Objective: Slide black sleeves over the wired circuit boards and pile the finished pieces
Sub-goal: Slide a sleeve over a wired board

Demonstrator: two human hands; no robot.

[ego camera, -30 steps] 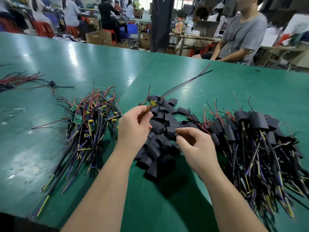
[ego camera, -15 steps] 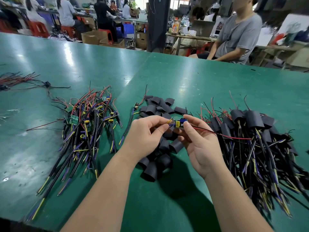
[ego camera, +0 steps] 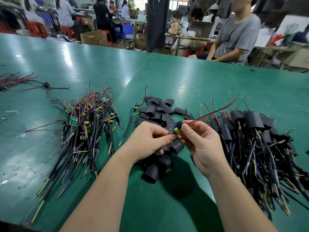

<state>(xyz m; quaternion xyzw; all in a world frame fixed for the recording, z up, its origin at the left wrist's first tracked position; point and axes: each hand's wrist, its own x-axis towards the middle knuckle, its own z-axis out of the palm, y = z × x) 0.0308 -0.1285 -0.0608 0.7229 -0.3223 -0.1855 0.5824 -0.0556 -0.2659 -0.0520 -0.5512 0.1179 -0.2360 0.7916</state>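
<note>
Left hand (ego camera: 150,139) and right hand (ego camera: 203,144) both pinch one board (ego camera: 176,128), held just above the sleeve heap (ego camera: 158,113) at the middle of the bench (ego camera: 200,81). Its red and black wires (ego camera: 214,113) trail right over the finished pile (ego camera: 260,136) near the right edge. A second ago the left hand alone held it while the right dug in the heap; the hands have since met. Board bare. Whether either hand also holds a sleeve: cannot tell. Judged: sleeving about to start. Bare boards (ego camera: 87,121) lie toward the left edge, a stray board (ego camera: 135,108) just beside the heap.
</note>
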